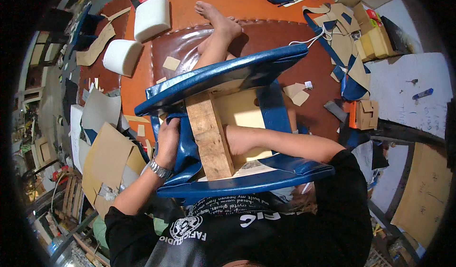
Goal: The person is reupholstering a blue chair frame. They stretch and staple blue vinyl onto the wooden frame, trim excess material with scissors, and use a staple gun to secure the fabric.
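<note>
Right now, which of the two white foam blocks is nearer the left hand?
The lower white foam block, sitting closer to the left hand; the other white foam block lies farther up.

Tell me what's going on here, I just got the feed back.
A person sitting on the floor has a blue-upholstered furniture piece turned over on their lap. The left hand grips the blue vinyl at its side, next to a bare wooden block on the underside. The right hand is pressed against the wood by that block. Two white foam blocks and cardboard pieces lie around.
</note>
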Demonstrator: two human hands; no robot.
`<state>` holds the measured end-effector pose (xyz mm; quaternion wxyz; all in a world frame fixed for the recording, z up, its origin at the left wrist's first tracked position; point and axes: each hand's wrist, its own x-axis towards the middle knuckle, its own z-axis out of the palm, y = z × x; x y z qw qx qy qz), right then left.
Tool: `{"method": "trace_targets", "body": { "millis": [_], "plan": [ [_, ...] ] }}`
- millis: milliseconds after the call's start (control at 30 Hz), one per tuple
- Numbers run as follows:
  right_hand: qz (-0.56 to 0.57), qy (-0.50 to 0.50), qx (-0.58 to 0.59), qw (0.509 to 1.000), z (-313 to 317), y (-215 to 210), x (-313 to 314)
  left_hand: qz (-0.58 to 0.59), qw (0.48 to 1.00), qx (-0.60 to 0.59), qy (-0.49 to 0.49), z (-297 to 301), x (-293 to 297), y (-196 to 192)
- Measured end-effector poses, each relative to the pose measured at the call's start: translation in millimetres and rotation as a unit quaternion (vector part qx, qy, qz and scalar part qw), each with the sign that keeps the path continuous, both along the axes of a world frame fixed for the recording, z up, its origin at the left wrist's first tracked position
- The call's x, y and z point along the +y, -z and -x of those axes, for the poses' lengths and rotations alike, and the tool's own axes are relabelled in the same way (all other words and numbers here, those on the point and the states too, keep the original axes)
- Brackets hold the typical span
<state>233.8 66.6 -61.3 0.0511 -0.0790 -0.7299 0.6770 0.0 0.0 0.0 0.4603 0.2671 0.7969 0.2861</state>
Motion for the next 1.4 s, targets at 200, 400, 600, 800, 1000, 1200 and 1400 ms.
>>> {"method": "trace_targets", "body": {
  "millis": [200, 400, 600, 800, 1000, 1200, 1400],
  "plan": [
    [-0.13, -0.083, -0.13, 0.98, 4.1, -11.7, 5.4, -0.024, 0.997, -0.064, 0.017, 6.7, -1.3, -15.5],
    [-0.161, 0.0, -0.125, 0.979, -42.4, -36.6, 19.4, -0.095, 0.995, -0.022, -0.003, 34.6, -25.0, -24.1],
    [-0.204, 0.161, 0.013, 0.966, -79.2, -49.6, 25.5, -0.043, 0.999, -0.009, -0.019, 12.8, -29.1, -18.6],
    [0.125, 0.195, -0.239, 0.943, -111.8, -54.4, 26.6, 0.058, 0.986, -0.078, 0.136, 3.3, -22.3, -32.1],
    [0.241, 0.191, -0.113, 0.945, -112.8, -71.9, 7.1, 0.002, 0.99, -0.101, 0.097, 1.3, -26.5, -20.2],
    [0.126, 0.377, -0.383, 0.834, -109.2, -77.9, 41.4, -0.075, 0.994, -0.077, -0.032, 1.8, -25.3, 6.1],
    [-0.419, 0.303, 0.01, 0.856, -139.3, -82.8, 27.0, -0.075, 0.997, 0.014, 0.017, 12.8, -27.0, 9.1]
  ]
}}
